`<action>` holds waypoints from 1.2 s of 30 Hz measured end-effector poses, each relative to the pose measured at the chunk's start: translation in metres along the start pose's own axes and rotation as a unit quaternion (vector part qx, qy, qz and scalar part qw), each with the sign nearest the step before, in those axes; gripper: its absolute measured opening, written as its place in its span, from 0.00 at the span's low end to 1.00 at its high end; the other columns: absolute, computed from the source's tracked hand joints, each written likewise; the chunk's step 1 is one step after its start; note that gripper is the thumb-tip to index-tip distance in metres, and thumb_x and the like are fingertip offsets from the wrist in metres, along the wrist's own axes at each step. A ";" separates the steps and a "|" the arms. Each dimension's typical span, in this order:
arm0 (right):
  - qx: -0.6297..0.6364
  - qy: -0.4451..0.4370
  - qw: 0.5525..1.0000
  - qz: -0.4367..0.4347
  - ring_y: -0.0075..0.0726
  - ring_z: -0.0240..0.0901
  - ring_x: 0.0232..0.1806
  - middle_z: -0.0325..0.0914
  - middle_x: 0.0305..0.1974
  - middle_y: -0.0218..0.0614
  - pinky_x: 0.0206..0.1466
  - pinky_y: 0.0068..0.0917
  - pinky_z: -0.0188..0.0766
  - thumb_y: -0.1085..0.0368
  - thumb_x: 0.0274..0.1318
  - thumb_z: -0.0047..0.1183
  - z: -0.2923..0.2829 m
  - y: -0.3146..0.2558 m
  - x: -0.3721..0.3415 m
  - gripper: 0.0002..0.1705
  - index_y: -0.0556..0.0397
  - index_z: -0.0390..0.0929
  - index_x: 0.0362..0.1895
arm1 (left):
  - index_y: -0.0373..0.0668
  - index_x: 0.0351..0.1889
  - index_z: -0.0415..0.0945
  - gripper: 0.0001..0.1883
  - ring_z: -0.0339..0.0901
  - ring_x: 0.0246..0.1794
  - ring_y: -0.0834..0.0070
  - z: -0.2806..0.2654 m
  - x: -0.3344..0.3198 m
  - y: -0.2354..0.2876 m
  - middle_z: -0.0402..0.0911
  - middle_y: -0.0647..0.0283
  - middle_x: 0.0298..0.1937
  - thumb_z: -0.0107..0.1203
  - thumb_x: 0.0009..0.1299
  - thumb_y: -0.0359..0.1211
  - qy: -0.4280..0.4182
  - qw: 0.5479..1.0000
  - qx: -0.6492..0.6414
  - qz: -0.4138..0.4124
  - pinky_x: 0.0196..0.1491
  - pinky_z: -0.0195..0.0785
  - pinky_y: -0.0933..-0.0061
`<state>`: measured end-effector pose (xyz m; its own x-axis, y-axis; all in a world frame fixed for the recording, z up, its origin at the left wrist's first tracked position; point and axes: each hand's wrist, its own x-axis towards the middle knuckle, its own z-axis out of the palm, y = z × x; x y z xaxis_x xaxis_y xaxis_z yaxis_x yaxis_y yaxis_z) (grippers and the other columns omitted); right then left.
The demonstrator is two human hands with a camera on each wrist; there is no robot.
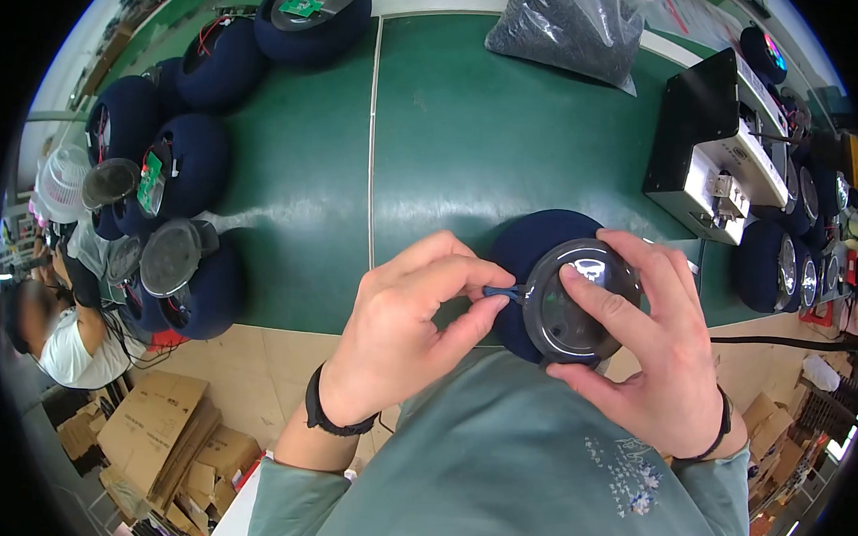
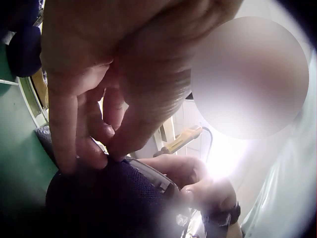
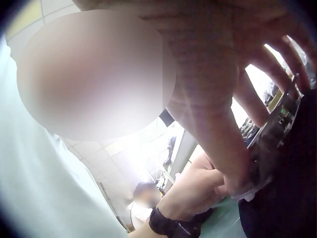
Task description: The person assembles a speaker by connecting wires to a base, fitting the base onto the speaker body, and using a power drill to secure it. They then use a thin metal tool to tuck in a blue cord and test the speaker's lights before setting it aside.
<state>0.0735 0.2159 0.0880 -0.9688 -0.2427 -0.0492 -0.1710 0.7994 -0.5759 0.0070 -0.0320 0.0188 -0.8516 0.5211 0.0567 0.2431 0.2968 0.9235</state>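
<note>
A round dark blue fabric-covered body (image 1: 534,236) sits near the table's front edge, with a clear round cover (image 1: 578,316) over its side. The right hand (image 1: 658,342) holds the cover by its rim, thumb on its face. At the cover's left edge the left hand (image 1: 418,310) pinches a small dark blue loop or strap (image 1: 504,292) between thumb and index finger. In the left wrist view, fingertips of the left hand (image 2: 104,99) meet at the blue fabric (image 2: 114,198). The right wrist view shows the right hand (image 3: 223,99) along the cover's edge (image 3: 272,134).
More blue round bodies (image 1: 201,166) with green boards and clear covers stand at the left; others (image 1: 758,265) are at the right. A black and silver machine (image 1: 717,146) stands back right, a bag of dark material (image 1: 569,32) at the back. Another person (image 1: 77,341) is far left.
</note>
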 end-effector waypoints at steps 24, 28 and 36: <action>0.094 0.010 0.994 0.047 0.60 0.67 0.68 0.72 0.76 0.45 0.73 0.52 0.70 0.54 0.34 0.88 0.009 0.022 0.000 0.59 0.49 0.79 0.77 | 0.47 0.73 0.82 0.47 0.65 0.85 0.45 0.025 0.016 -0.026 0.69 0.46 0.78 0.91 0.52 0.38 -0.090 0.984 -0.153 0.023 0.82 0.63 0.43; 0.073 -0.008 0.997 0.033 0.61 0.66 0.70 0.71 0.77 0.45 0.76 0.53 0.67 0.57 0.38 0.88 0.007 0.021 0.000 0.60 0.52 0.74 0.79 | 0.47 0.74 0.82 0.48 0.66 0.84 0.45 0.027 0.014 -0.027 0.69 0.45 0.78 0.91 0.52 0.38 -0.089 0.984 -0.153 0.028 0.82 0.63 0.44; 0.128 -0.030 0.990 0.052 0.63 0.65 0.73 0.70 0.75 0.47 0.76 0.53 0.67 0.66 0.35 0.87 0.005 0.025 0.002 0.59 0.51 0.72 0.76 | 0.48 0.75 0.80 0.50 0.68 0.84 0.46 0.027 0.011 -0.014 0.68 0.44 0.81 0.91 0.52 0.42 -0.102 0.985 -0.140 -0.005 0.80 0.68 0.47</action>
<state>0.0679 0.2327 0.0694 -0.9653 -0.2039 -0.1631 -0.0119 0.6584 -0.7526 0.0067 -0.0085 -0.0039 -0.7349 0.6782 -0.0031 0.0738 0.0845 0.9937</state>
